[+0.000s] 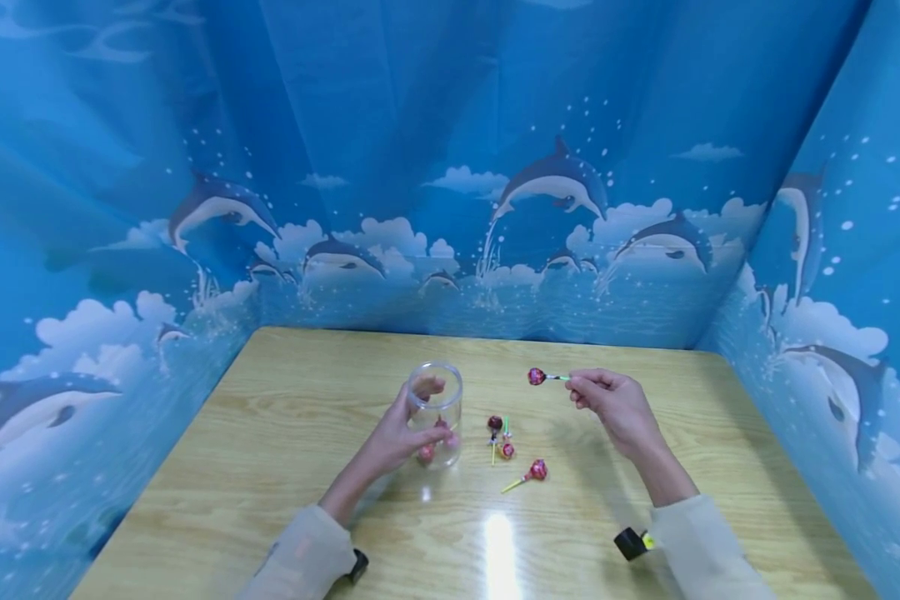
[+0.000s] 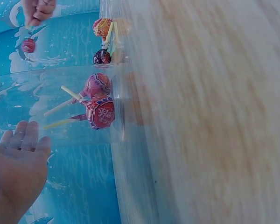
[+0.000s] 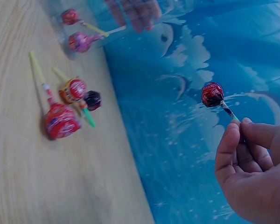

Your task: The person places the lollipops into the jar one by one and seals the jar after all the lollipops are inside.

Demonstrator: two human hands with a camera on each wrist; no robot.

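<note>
My left hand [image 1: 392,435] holds a clear cylindrical jar [image 1: 457,408] upright on the table, thumb on the near side and fingers behind it. Inside, at the bottom, lie a red-wrapped lollipop [image 2: 101,113] and a pink one [image 2: 98,85], their sticks slanting up. Away to the right and above the table, my right hand [image 1: 613,410] pinches a dark red lollipop [image 3: 212,94] by its green stick, candy head pointing left toward the jar. Between the hands, a red lollipop [image 1: 537,470], a red-and-yellow one [image 3: 73,90] and a dark one [image 1: 495,423] lie on the tabletop.
The light wood table [image 1: 285,392] ends at blue dolphin-print curtains [image 1: 390,275] at the back and both sides. A bright light reflection [image 1: 501,550] shows near the front. Black wrist devices sit by both sleeves, one [image 1: 631,543] at the right.
</note>
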